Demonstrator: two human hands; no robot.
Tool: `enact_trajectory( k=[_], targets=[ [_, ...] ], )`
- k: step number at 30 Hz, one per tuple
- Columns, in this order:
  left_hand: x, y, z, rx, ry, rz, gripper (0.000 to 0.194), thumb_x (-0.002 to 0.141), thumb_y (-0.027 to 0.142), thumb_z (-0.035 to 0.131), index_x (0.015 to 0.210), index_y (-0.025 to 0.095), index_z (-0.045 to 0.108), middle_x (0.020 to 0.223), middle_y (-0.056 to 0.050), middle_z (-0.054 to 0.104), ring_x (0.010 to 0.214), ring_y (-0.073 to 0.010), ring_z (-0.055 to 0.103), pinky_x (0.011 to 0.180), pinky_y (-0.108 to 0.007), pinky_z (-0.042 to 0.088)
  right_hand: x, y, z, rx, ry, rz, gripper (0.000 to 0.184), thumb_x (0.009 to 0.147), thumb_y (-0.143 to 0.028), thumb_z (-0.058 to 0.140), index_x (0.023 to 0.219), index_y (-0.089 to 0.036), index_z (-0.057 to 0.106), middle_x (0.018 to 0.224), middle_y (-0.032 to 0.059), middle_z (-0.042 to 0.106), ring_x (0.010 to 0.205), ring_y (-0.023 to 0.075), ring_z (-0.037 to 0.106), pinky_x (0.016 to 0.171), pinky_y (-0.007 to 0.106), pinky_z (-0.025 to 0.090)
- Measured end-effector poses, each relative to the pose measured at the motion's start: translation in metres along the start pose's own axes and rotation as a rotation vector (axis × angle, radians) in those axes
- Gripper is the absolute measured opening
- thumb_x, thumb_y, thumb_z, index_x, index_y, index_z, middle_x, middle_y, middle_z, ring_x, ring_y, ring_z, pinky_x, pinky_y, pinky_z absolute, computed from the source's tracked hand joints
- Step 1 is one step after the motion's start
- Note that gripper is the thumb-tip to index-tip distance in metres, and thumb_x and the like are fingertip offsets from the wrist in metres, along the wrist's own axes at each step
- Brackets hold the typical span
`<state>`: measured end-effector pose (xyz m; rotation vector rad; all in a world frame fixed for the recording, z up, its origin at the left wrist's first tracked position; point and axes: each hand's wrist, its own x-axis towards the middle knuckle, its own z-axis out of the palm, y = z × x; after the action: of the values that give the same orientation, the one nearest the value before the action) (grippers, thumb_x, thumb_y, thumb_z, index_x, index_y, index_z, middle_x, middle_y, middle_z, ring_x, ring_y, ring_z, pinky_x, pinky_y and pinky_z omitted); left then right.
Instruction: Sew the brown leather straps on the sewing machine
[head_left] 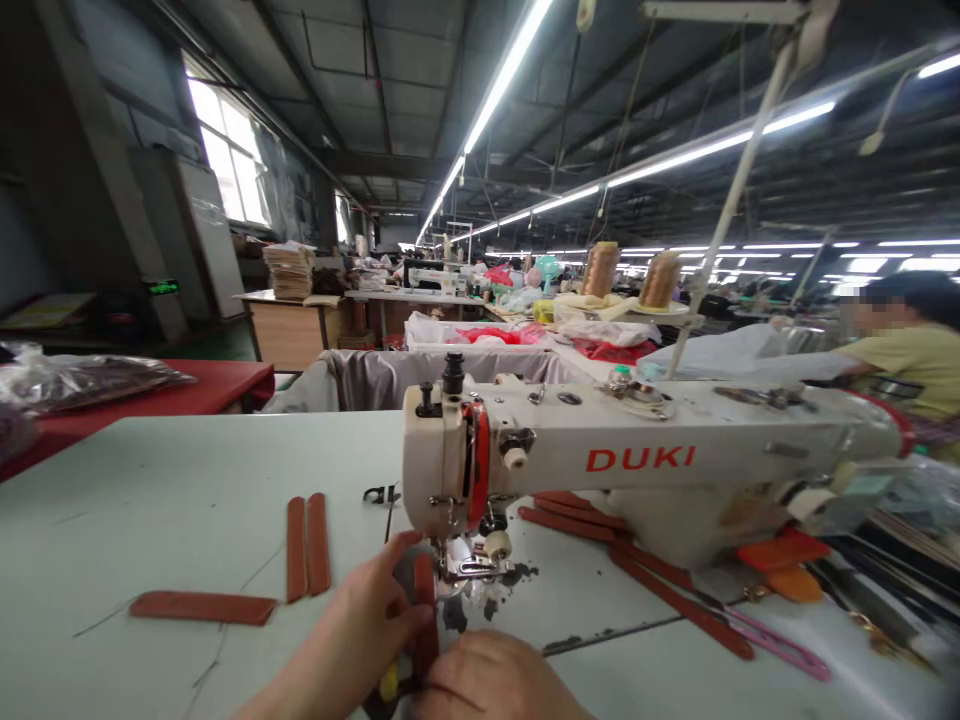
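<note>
A white DUKI sewing machine [637, 455] stands on the pale worktable [165, 480]. A brown leather strap [424, 610] lies lengthwise under its presser foot [461, 568]. My left hand [360, 630] pinches the strap's left side with thumb and fingers, just in front of the needle. My right hand [491, 680] is curled shut at the strap's near end, at the bottom edge of the view. Something small and yellow [388, 682] shows between the two hands.
Three finished brown straps lie to the left: a pair [307, 545] and a single one [202, 607]. More straps [675, 595] and orange pieces [784, 550] lie behind the machine. Thread cones [600, 268] stand beyond. A person in a yellow shirt [911, 370] sits at right.
</note>
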<state>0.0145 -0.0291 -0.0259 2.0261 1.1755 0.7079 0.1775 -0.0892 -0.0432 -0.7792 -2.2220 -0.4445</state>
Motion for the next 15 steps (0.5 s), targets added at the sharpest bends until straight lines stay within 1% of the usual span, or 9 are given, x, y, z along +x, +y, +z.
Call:
enact_trajectory(
  k=[2, 3, 4, 6, 7, 8, 10, 13, 15],
  targets=[
    [-0.005, 0.004, -0.007, 0.105, 0.066, 0.112, 0.039, 0.078, 0.023, 0.048, 0.114, 0.017, 0.061, 0.079, -0.008, 0.066, 0.074, -0.0257, 0.064, 0.071, -0.039, 0.055, 0.000, 0.006, -0.002, -0.001, 0.032, -0.017, 0.058, 0.106, -0.027, 0.024, 0.063, -0.020, 0.062, 0.053, -0.0018, 0.056, 0.048, 0.0126, 0.050, 0.043, 0.027, 0.038],
    [-0.008, 0.005, -0.010, 0.164, 0.097, 0.216, 0.034, 0.079, 0.021, 0.047, 0.108, 0.020, 0.065, 0.091, -0.010, 0.068, 0.084, -0.0267, 0.064, 0.079, -0.041, 0.055, -0.001, 0.009, -0.002, 0.006, 0.032, -0.013, 0.062, 0.106, -0.026, 0.019, 0.062, -0.019, 0.062, 0.052, -0.0013, 0.055, 0.047, 0.0130, 0.049, 0.042, 0.027, 0.037],
    [-0.011, 0.004, -0.011, 0.238, 0.123, 0.346, 0.033, 0.080, 0.019, 0.047, 0.107, 0.021, 0.066, 0.100, -0.009, 0.068, 0.091, -0.0265, 0.065, 0.084, -0.039, 0.055, -0.002, 0.011, -0.003, 0.012, 0.020, -0.007, 0.063, 0.106, -0.027, 0.017, 0.063, -0.019, 0.062, 0.052, -0.0009, 0.055, 0.047, 0.0136, 0.049, 0.041, 0.028, 0.037],
    [-0.016, 0.001, -0.009, 0.399, 0.166, 0.611, 0.040, 0.079, 0.012, 0.047, 0.115, 0.022, 0.063, 0.111, -0.007, 0.068, 0.099, -0.0223, 0.066, 0.091, -0.030, 0.055, -0.006, 0.015, -0.003, 0.015, -0.023, 0.012, 0.059, 0.106, -0.026, 0.021, 0.067, -0.019, 0.065, 0.054, 0.0001, 0.058, 0.050, 0.0142, 0.052, 0.043, 0.028, 0.039],
    [-0.016, -0.001, -0.006, 0.468, 0.180, 0.716, 0.045, 0.078, 0.009, 0.047, 0.120, 0.022, 0.059, 0.114, -0.006, 0.068, 0.101, -0.0198, 0.066, 0.094, -0.026, 0.053, -0.008, 0.016, -0.002, 0.012, -0.048, 0.017, 0.054, 0.105, -0.024, 0.026, 0.068, -0.018, 0.066, 0.057, 0.0007, 0.060, 0.052, 0.0143, 0.054, 0.045, 0.027, 0.041],
    [-0.017, -0.002, -0.003, 0.519, 0.186, 0.781, 0.049, 0.078, 0.008, 0.047, 0.124, 0.022, 0.056, 0.116, -0.005, 0.068, 0.103, -0.0181, 0.066, 0.098, -0.023, 0.050, -0.010, 0.016, -0.001, 0.006, -0.066, 0.014, 0.049, 0.104, -0.022, 0.031, 0.069, -0.018, 0.066, 0.058, 0.0010, 0.061, 0.053, 0.0142, 0.056, 0.047, 0.026, 0.042],
    [-0.015, -0.005, 0.001, 0.560, 0.172, 0.800, 0.051, 0.077, 0.007, 0.048, 0.126, 0.020, 0.053, 0.118, -0.005, 0.068, 0.105, -0.0173, 0.066, 0.104, -0.024, 0.045, -0.012, 0.018, 0.001, -0.006, -0.062, 0.012, 0.045, 0.102, -0.020, 0.036, 0.069, -0.018, 0.066, 0.060, 0.0011, 0.062, 0.053, 0.0140, 0.057, 0.048, 0.026, 0.043],
    [-0.012, -0.005, 0.002, 0.595, 0.154, 0.825, 0.050, 0.078, 0.006, 0.048, 0.127, 0.016, 0.052, 0.120, -0.007, 0.068, 0.109, -0.0180, 0.065, 0.107, -0.025, 0.042, -0.013, 0.021, 0.006, 0.005, -0.004, 0.015, 0.051, 0.104, -0.020, 0.029, 0.067, -0.018, 0.065, 0.057, 0.0001, 0.061, 0.050, 0.0138, 0.055, 0.044, 0.027, 0.042],
    [-0.011, -0.005, 0.001, 0.629, 0.131, 0.817, 0.047, 0.080, 0.006, 0.049, 0.126, 0.013, 0.053, 0.122, -0.007, 0.067, 0.113, -0.0175, 0.063, 0.107, -0.023, 0.041, -0.016, 0.023, 0.009, 0.029, 0.015, 0.025, 0.053, 0.105, -0.021, 0.026, 0.071, -0.018, 0.067, 0.059, 0.0004, 0.064, 0.051, 0.0132, 0.058, 0.046, 0.025, 0.045]
  ],
)
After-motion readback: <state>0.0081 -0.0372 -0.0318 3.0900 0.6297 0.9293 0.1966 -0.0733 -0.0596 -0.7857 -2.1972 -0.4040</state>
